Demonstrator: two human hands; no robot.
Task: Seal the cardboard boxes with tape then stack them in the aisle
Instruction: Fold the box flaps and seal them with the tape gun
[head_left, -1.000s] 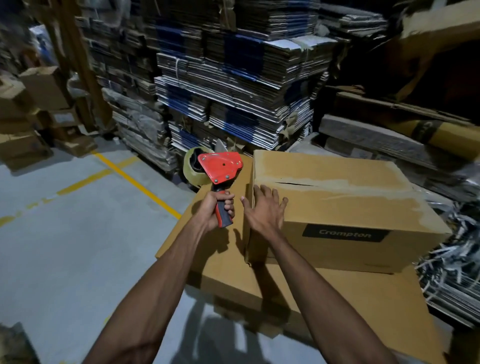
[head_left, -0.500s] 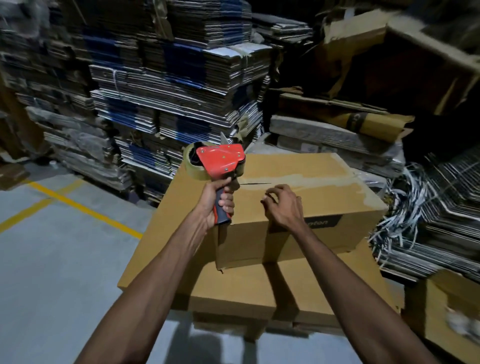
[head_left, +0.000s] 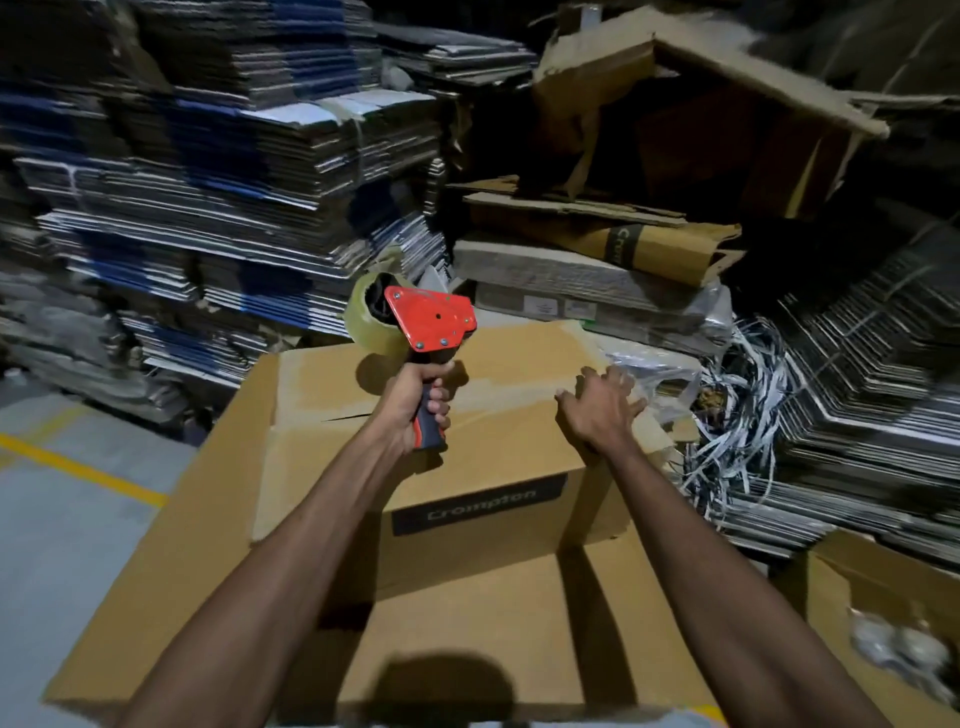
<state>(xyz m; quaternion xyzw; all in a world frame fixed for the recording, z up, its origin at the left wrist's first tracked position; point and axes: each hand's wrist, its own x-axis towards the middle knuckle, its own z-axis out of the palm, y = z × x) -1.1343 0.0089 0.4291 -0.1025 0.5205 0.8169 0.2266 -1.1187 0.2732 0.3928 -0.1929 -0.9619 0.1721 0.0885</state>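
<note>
Crompton-labelled cardboard box (head_left: 467, 441) sitting atop a larger flat carton (head_left: 467, 623); its top seam is showing a partly open slit beside old tape residue. Step in hand, as judged: readying the box for taping. The left hand (head_left: 415, 405) is gripping the handle of a red tape dispenser (head_left: 428, 322), fingers fully wrapped, holding it above the lid. The right hand (head_left: 597, 410), fingers spread and nearly straight, is resting at the box's right top edge. Next move likely calls for lowering the dispenser onto the seam while steadying the box. Flattened carton stacks (head_left: 234, 182) are standing behind.
</note>
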